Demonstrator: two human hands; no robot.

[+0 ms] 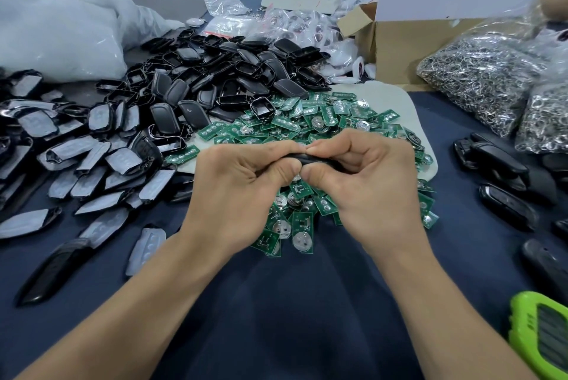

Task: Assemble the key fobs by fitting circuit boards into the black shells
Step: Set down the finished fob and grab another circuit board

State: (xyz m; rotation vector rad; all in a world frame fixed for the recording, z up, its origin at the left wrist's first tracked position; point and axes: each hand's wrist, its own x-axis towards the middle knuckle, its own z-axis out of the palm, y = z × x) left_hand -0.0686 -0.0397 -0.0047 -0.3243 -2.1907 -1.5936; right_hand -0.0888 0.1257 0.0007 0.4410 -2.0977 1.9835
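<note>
A black key fob shell [310,159] is pinched between both my hands above the heap of green circuit boards [307,124]. My left hand [236,192] grips its left end with curled fingers and thumb. My right hand [365,186] grips its right end the same way. Most of the shell is hidden by my fingers, and I cannot tell whether a board sits inside it. A pile of empty black shells [221,78] lies behind the boards. Shell halves with grey rubber pads [92,158] are spread at the left.
Closed black fobs [504,176] lie at the right on the dark blue cloth [276,318]. Bags of metal key rings [491,78] and a cardboard box [412,47] stand at the back right. White plastic bags [58,26] fill the back left. A green device [541,333] sits at the lower right.
</note>
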